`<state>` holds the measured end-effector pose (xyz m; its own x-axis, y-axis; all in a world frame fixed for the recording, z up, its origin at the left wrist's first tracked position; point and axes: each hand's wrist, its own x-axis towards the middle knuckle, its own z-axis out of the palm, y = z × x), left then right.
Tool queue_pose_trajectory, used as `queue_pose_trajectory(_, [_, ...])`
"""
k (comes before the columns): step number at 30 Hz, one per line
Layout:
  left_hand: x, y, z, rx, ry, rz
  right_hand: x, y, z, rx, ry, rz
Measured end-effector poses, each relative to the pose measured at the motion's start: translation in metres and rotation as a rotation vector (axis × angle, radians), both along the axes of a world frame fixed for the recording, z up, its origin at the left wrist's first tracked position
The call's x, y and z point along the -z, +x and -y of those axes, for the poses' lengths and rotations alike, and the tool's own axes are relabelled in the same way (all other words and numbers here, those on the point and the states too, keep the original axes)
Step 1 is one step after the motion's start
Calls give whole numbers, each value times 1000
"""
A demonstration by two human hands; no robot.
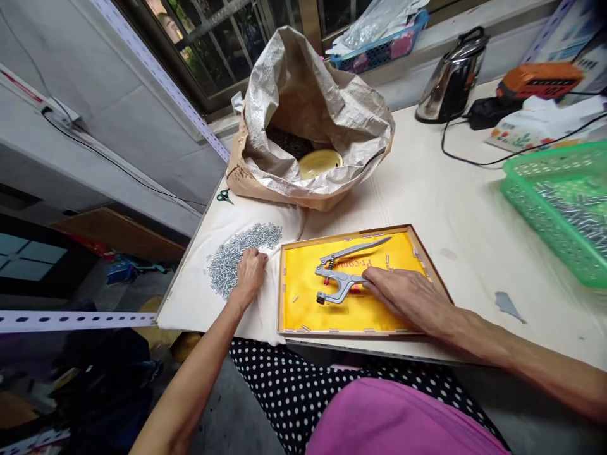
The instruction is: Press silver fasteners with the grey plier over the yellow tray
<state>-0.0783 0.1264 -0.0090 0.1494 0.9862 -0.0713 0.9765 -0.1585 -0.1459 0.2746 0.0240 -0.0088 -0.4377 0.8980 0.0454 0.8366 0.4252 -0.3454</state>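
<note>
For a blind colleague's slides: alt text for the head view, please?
A person's right hand holds a gray plier-like tool over a yellow-lined tray; the left hand is at the edge of a pile of small metal pieces on white cloth. Behind stands an open sack, a green basket at right.

The tabletop (455,189) is bright, lower left dim, green basket (535,237) blurred.

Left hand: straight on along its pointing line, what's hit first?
The left hand would likely first meet the pile of small silvery metal pieces at its fingertips; beyond, probably the large brown sack with pale lining. Fingertip height is unclear.
</note>
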Motion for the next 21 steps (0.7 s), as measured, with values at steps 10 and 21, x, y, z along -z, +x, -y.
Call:
queue_pose_trajectory(10, [-12, 7, 4, -167, 199, 549, 12, 17, 13, -176, 58, -41])
queue_pose_trajectory(21, [-50, 83, 91, -137, -286, 1098, 15, 17, 3, -135, 330, -65])
